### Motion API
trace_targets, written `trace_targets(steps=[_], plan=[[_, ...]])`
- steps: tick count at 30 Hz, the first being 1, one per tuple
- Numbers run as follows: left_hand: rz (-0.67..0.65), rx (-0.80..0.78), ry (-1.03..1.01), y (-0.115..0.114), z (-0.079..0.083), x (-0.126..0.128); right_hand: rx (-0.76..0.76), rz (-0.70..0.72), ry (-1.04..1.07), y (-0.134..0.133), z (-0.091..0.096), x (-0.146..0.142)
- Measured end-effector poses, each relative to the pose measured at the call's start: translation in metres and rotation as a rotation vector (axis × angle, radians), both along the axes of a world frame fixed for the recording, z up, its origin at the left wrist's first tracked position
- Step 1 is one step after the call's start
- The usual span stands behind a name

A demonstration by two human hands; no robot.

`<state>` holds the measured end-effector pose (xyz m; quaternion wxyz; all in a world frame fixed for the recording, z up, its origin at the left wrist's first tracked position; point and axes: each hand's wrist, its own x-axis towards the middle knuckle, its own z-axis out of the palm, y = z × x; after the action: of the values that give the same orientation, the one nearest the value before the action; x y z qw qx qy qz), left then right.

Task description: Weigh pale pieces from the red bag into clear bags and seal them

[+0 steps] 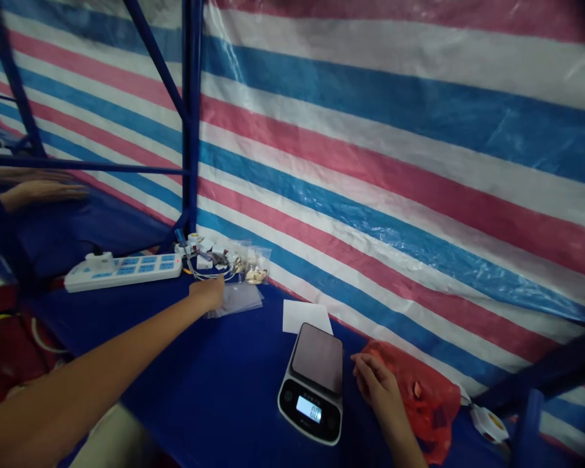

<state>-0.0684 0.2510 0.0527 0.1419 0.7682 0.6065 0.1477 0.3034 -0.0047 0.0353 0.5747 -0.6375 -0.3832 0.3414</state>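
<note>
My left hand (207,292) rests on a flat clear plastic bag (236,300), and its fingertips are hidden from view. My right hand (375,383) lies against a crumpled red plastic bag (419,403), just right of a black-and-silver digital kitchen scale (316,383). The scale's lit display reads near zero and nothing stands on its pan. Beyond my left hand, a small clear bag of pale pieces (253,266) lies beside a tangle of thin wires (207,270). A white sheet of paper (306,316) lies behind the scale.
A white power strip (121,273) lies on the blue-covered table (195,383). Another person's hand (41,192) shows at far left. A striped plastic tarp (394,195) forms the back wall, with blue metal poles (192,110) at left. A small white object (490,422) sits at right.
</note>
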Motion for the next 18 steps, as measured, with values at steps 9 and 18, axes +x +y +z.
trace_targets(steps=[9, 18], plan=[[0.048, -0.186, 0.159, -0.035, 0.006, -0.042, -0.015, 0.064, -0.072, -0.001, 0.011, -0.009], [-0.035, 0.012, -0.061, -0.047, 0.015, -0.067, -0.017, 0.092, -0.093, -0.001, 0.005, -0.006]])
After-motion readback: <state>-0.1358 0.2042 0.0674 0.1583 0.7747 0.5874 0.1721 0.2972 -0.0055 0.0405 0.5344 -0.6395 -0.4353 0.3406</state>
